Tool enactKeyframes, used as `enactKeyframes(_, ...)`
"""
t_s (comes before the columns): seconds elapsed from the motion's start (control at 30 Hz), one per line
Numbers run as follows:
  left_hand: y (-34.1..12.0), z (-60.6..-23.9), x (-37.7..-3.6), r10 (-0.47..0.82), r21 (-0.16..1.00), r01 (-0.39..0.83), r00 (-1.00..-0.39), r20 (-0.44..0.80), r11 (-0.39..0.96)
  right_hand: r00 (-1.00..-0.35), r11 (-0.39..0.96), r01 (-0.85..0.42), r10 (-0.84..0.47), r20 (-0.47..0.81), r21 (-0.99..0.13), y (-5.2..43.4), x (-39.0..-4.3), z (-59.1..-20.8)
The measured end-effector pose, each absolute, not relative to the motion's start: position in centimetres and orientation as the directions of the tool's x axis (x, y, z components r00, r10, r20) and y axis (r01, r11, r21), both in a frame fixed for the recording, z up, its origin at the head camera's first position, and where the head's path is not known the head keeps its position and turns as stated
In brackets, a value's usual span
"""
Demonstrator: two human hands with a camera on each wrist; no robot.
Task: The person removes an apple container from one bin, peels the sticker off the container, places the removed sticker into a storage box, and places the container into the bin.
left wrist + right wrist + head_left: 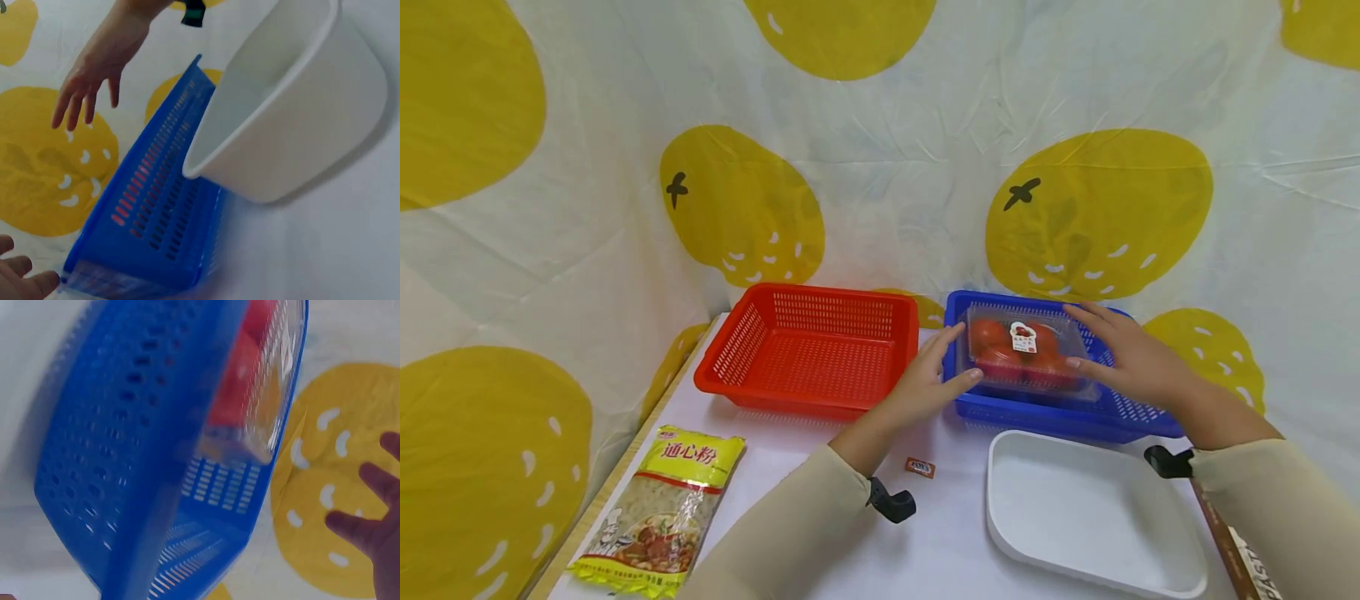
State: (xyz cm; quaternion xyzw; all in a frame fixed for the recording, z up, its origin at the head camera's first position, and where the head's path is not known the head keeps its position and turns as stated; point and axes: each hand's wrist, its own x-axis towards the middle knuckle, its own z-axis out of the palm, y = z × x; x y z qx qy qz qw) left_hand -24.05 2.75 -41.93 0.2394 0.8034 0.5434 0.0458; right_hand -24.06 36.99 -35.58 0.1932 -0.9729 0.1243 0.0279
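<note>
Left hand (928, 375), right hand (1131, 358): fingers straight, flanking tomato box (1026, 354) in blue basket (992, 408) | risk: your uneven squeeze buckles thin lid, box tilts, slips.

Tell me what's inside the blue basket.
The blue basket holds one clear box of red tomatoes with a label on its lid. The left hand and right hand flank it. The floor beneath the box is hidden.

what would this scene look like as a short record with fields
left hand: open, fingers at the left end of the tomato box
right hand: open, fingers at the box's right end
tomato box: clear, labelled, in the blue basket
red basket: left of the blue one
white tray: in front of the blue basket
pasta bag: near left
sachet: between the arms
</note>
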Motion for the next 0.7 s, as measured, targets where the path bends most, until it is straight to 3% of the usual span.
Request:
enactKeyframes(0.27, 5.3, -43.2, -23.8, 0.266, 0.888, 0.176, -0.962, 0.064, 0.424, -0.915, 0.830, -0.400, -0.390, 0.108, -0.389, 38.6, -26.9, -35.8)
enactKeyframes(0.5, 7.1, -45.2, -23.9, 0.135, 0.921, 0.056, -0.991, 0.004, 0.386, -0.940, 0.848, -0.296, -0.340, -0.022, -0.440, 40.2, -28.1, -35.7)
enactKeyframes(0.7, 7.4, -46.9, -23.8, 0.101, 0.943, 0.058, -0.994, 0.026, 0.327, -0.945, 0.844, -0.237, -0.315, -0.087, -0.482, 41.5, -29.4, -36.8)
